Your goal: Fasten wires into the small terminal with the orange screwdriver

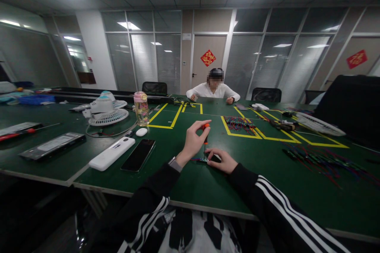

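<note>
My left hand (194, 140) is closed around the orange-and-black handle of a screwdriver (206, 139). The screwdriver stands upright, its shaft pointing down at a small green circuit board (202, 160) on the table. My right hand (221, 161) rests on the table, with thumb and forefinger pinching the board's right end near the screwdriver's tip. Thin coloured wires stick out at the board's left side. A dark rounded shape shows under my right fingers; I cannot make out what it is. Whether the tip sits in a screw is too small to tell.
Left of my hands lie a black phone (138, 155), a white power bank (112, 153) and a white oval case (141, 132). A drink bottle (141, 109) and fans (108, 112) stand behind. Wired boards (240, 124) lie right, others (323, 162) nearer. A person (215, 87) sits opposite.
</note>
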A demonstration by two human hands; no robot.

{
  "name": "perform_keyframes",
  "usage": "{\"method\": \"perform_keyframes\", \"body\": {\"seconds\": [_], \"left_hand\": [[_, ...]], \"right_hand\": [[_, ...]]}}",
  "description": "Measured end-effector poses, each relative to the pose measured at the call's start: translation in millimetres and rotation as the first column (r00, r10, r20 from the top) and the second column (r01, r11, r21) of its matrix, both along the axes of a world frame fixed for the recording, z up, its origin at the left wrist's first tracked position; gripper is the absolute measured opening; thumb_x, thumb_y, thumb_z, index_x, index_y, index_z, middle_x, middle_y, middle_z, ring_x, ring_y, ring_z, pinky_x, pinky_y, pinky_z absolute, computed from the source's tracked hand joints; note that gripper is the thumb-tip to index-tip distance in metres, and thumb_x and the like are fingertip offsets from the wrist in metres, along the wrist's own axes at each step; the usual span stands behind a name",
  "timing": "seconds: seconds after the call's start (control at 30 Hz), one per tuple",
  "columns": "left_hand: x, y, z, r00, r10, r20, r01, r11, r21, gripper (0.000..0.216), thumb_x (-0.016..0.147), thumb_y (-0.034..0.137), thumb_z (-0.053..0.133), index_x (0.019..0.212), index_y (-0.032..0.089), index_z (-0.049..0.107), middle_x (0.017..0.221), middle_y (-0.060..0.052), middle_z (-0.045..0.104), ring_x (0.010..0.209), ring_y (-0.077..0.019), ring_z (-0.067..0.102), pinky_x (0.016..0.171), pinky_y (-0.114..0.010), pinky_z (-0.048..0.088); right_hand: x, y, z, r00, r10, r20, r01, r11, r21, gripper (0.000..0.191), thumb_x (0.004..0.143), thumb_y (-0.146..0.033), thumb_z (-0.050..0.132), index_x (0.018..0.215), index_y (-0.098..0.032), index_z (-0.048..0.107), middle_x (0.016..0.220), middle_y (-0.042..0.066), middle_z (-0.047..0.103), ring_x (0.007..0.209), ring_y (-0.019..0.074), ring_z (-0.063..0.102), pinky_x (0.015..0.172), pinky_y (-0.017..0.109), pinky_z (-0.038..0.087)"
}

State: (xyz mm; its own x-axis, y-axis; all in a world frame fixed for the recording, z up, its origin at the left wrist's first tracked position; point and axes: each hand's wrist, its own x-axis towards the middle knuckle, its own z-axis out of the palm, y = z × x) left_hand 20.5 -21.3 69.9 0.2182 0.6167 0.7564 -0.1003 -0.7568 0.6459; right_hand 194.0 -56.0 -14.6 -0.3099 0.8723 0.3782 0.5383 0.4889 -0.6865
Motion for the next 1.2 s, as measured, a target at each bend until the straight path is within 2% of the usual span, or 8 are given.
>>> {"method": "perform_keyframes", "body": {"seconds": [0.13, 0.27, 0.33, 0.47, 0.57, 0.77, 1.0, 1.2], "left_hand": [[-2.8, -2.4, 2.7, 0.993, 0.108, -0.039, -0.105, 0.992, 0.074, 0.022, 0.087, 0.028, 0.061, 0.106, 0.022, 0.07, 0.099, -0.004, 0.059, 0.091, -0.0147, 0.058, 0.086, -0.027, 0.047], [-0.3, 0.9, -0.9, 0.997, -0.078, -0.022, 0.077, 0.997, -0.014, 0.035, 0.097, 0.026, 0.04, 0.126, 0.022, 0.059, 0.116, -0.008, 0.062, 0.103, -0.0164, 0.061, 0.094, -0.032, 0.047], [1.3, 2.8, -2.9, 0.993, -0.119, 0.014, 0.12, 0.991, -0.067, 0.036, 0.097, 0.027, 0.042, 0.129, 0.021, 0.056, 0.114, -0.009, 0.064, 0.1, -0.0166, 0.064, 0.092, -0.032, 0.048], [-0.2, 1.7, -2.1, 0.999, 0.04, 0.003, -0.04, 0.999, 0.011, 0.028, 0.087, 0.029, 0.061, 0.113, 0.02, 0.067, 0.098, -0.005, 0.064, 0.09, -0.0151, 0.061, 0.085, -0.028, 0.048], [-2.7, -0.4, 0.2, 0.993, 0.117, -0.032, -0.115, 0.991, 0.073, 0.023, 0.088, 0.029, 0.06, 0.107, 0.022, 0.07, 0.096, -0.004, 0.06, 0.089, -0.0143, 0.058, 0.085, -0.027, 0.047], [0.6, 2.6, -4.0, 0.995, -0.104, 0.011, 0.104, 0.994, -0.033, 0.036, 0.097, 0.023, 0.04, 0.129, 0.021, 0.056, 0.114, -0.007, 0.063, 0.099, -0.0156, 0.064, 0.091, -0.031, 0.049], [-3.1, -1.7, 0.5, 0.971, 0.239, -0.022, -0.237, 0.968, 0.088, 0.021, 0.088, 0.026, 0.06, 0.105, 0.022, 0.07, 0.096, -0.004, 0.058, 0.091, -0.0153, 0.059, 0.087, -0.028, 0.047], [-0.2, 0.7, -2.9, 1.0, -0.03, -0.009, 0.03, 1.0, -0.005, 0.034, 0.097, 0.026, 0.041, 0.127, 0.022, 0.057, 0.112, -0.006, 0.063, 0.093, -0.0144, 0.065, 0.084, -0.028, 0.049]], "right_hand": [[0.0, 0.1, 0.2, 1.0, -0.006, 0.017, 0.006, 1.0, 0.003, 0.011, 0.074, -0.029, 0.069, 0.076, -0.019, 0.064, 0.113, 0.013, 0.069, 0.113, 0.0285, 0.062, 0.1, 0.047, 0.045], [-0.1, 0.4, 0.2, 1.0, -0.005, 0.02, 0.005, 1.0, -0.002, 0.011, 0.074, -0.028, 0.07, 0.076, -0.019, 0.064, 0.113, 0.014, 0.069, 0.113, 0.028, 0.062, 0.1, 0.046, 0.045], [-0.3, 0.3, 0.5, 1.0, -0.006, 0.018, 0.006, 1.0, -0.001, 0.011, 0.074, -0.028, 0.07, 0.076, -0.019, 0.064, 0.114, 0.013, 0.069, 0.114, 0.0279, 0.062, 0.1, 0.046, 0.045], [-0.9, -0.3, 1.6, 1.0, -0.01, 0.016, 0.01, 1.0, -0.006, 0.014, 0.073, -0.03, 0.071, 0.075, -0.019, 0.065, 0.113, 0.013, 0.069, 0.115, 0.029, 0.062, 0.1, 0.047, 0.044], [-1.0, -0.4, 2.0, 1.0, -0.013, 0.007, 0.013, 1.0, -0.01, 0.015, 0.072, -0.032, 0.072, 0.075, -0.019, 0.065, 0.113, 0.013, 0.069, 0.115, 0.0292, 0.062, 0.1, 0.047, 0.044], [-0.3, 0.6, 1.0, 1.0, -0.003, 0.015, 0.004, 1.0, -0.017, 0.013, 0.074, -0.031, 0.07, 0.076, -0.019, 0.064, 0.115, 0.014, 0.068, 0.116, 0.0301, 0.061, 0.101, 0.048, 0.043], [0.5, 1.8, -0.6, 1.0, 0.012, 0.018, -0.012, 1.0, -0.015, 0.014, 0.075, -0.031, 0.069, 0.077, -0.019, 0.064, 0.116, 0.015, 0.068, 0.118, 0.0297, 0.06, 0.102, 0.047, 0.043], [1.3, 2.8, -2.6, 1.0, 0.009, 0.004, -0.009, 1.0, 0.004, 0.015, 0.074, -0.032, 0.07, 0.076, -0.019, 0.064, 0.115, 0.014, 0.068, 0.115, 0.0296, 0.062, 0.1, 0.047, 0.044]]}}
